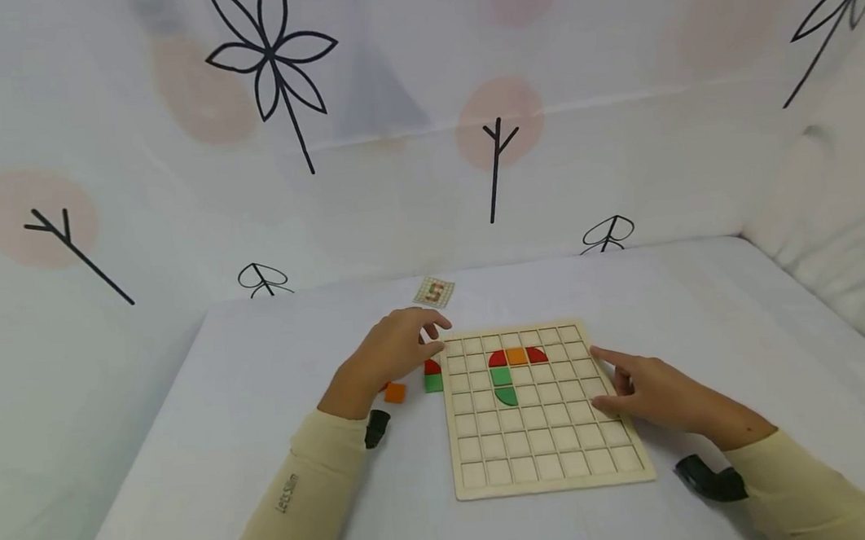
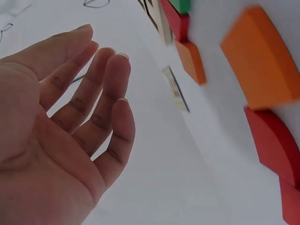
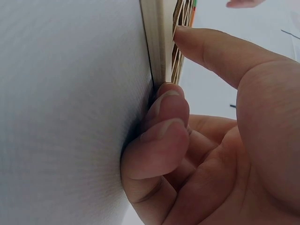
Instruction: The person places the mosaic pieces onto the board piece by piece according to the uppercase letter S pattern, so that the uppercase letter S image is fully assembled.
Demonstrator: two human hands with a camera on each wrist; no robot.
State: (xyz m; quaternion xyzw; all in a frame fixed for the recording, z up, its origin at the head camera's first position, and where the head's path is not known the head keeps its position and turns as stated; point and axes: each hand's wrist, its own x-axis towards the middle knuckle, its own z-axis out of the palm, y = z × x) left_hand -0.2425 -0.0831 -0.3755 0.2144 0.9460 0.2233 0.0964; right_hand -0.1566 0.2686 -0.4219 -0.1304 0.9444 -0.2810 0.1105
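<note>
Your left hand point(image 1: 399, 341) hangs just off the upper left part of the wooden grid board point(image 1: 548, 441), palm bare in the left wrist view, fingers loosely bent and spread a little, thumb apart, nothing in them. Your right hand point(image 1: 655, 389) is at the board's right edge: index finger reaching along the edge, thumb tip over the rim onto the grid, other fingers curled against the side, so it has hold of the board there. Board lies flat on the white tablecloth point(image 1: 318, 325), in front of you, between both hands

On the grid you have five pieces: second row, a red quarter-round point(image 1: 497, 359), an orange square point(image 1: 516, 356) and another red quarter-round point(image 1: 536, 355), side by side; below the left red one a green square point(image 1: 500, 376), then a green quarter-round point(image 1: 507, 396) under that. Off the board, just beside its left edge, loose red piece point(image 1: 432, 367) and loose green piece point(image 1: 433, 383) touch or nearly so; loose orange piece point(image 1: 395, 393) sits by your left wrist, red bit next to it mostly hidden. Small pattern card point(image 1: 434, 292) lies beyond the board's upper left corner
</note>
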